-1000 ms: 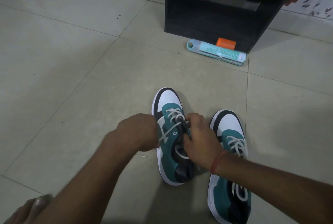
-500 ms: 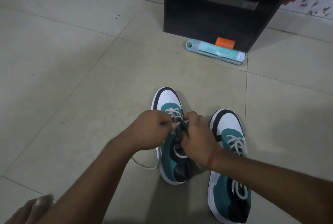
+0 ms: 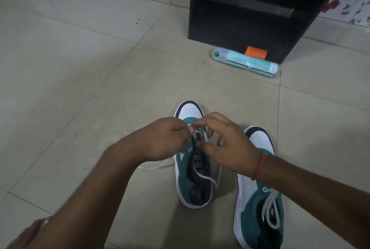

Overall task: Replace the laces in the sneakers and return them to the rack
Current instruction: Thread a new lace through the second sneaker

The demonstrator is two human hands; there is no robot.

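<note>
A person seated on a tiled floor works a white lace through the upper eyelets of the left sneaker, a teal, white and black shoe standing toe-away just beside its mate, the right sneaker, which appears already laced. The left hand pinches the lace near its tip between curled fingers; the right hand hovers over the tongue with fingers half curled, thumb and forefinger close at the same spot, though whether they grip the lace cannot be told. The lace looks limp, light and likely to slip, best taken close to its stiff tip; the shoe seems light with a soft upper and would probably lift easily by the heel collar. The hands hide the eyelets being threaded, and a loop of lace trails off under the left wrist. The black rack stands beyond, its top cut off, a pale blue tube at its foot.
</note>
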